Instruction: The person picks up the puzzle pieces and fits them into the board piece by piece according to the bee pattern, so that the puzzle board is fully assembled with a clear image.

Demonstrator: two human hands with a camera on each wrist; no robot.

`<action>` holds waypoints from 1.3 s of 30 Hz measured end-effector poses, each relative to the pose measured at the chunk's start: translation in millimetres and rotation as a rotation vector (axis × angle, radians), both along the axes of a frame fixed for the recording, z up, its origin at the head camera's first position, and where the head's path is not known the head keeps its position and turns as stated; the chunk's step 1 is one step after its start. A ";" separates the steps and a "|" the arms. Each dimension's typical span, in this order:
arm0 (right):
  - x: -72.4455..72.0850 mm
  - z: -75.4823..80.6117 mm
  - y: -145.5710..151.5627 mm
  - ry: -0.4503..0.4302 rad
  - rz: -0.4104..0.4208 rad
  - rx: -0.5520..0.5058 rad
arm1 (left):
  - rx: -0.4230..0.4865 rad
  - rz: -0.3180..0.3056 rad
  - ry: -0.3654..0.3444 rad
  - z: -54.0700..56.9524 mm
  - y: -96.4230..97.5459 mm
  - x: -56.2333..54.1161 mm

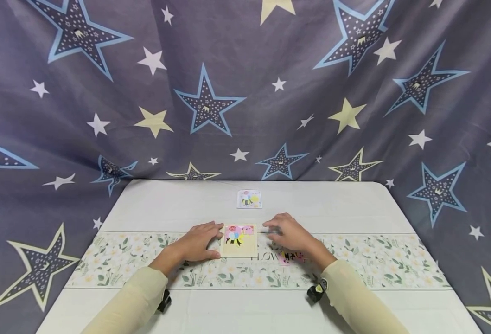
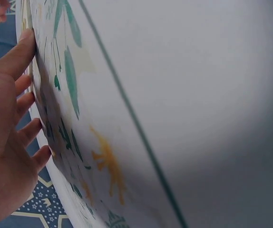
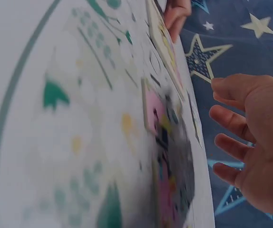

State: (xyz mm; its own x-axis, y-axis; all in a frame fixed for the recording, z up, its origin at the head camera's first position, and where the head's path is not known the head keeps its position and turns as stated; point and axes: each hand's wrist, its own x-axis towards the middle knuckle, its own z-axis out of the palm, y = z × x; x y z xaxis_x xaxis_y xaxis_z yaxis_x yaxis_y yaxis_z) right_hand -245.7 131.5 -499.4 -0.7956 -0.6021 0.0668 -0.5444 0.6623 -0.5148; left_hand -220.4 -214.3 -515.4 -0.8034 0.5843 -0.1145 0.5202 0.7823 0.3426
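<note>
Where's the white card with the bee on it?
In the head view, the bee card lies on the far side of the table, near the middle, beyond the puzzle board.

**Left sleeve (image 1: 130, 294) and right sleeve (image 1: 360, 299) in matching cream**

I wear a long-sleeved top in pale, slightly yellowish cream, the cloth plain and smooth over both forearms with a few soft creases. Each cuff stops short of the hand, leaving a stretch of bare wrist. Close to my left cuff (image 1: 160, 277) sits a small black device (image 1: 164, 301), partly hidden by the sleeve. By my right cuff (image 1: 334, 268) there is another dark, blocky unit (image 1: 313, 294), easier to make out: it carries a yellow-green patch (image 1: 319, 288) and a rounded grey part (image 1: 323, 282) with dark spots. My left hand (image 1: 198, 242) and right hand (image 1: 290, 234) are bare, with rounded fingertips (image 3: 219, 168).
</note>
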 end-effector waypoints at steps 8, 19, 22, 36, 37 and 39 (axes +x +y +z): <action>6.7 0.6 35.0 0.010 -0.090 -0.015 | -0.010 0.007 -0.008 -1.9 0.5 -1.5; 10.0 -7.4 84.5 0.057 -0.090 0.001 | -0.003 0.003 -0.008 -1.7 -0.7 -0.9; 12.2 -11.7 96.3 0.047 -0.108 0.006 | -0.002 0.002 -0.012 -1.7 -0.6 -0.7; 14.7 -22.8 125.4 -0.023 -0.060 0.046 | 0.005 -0.004 0.006 -2.1 -0.8 -0.7; 14.9 -22.9 125.5 -0.025 -0.061 0.053 | 0.005 -0.004 0.005 -2.0 -0.7 -0.6; 15.1 -23.3 125.1 -0.023 -0.066 0.069 | 0.004 -0.001 0.001 -2.0 -0.5 -0.5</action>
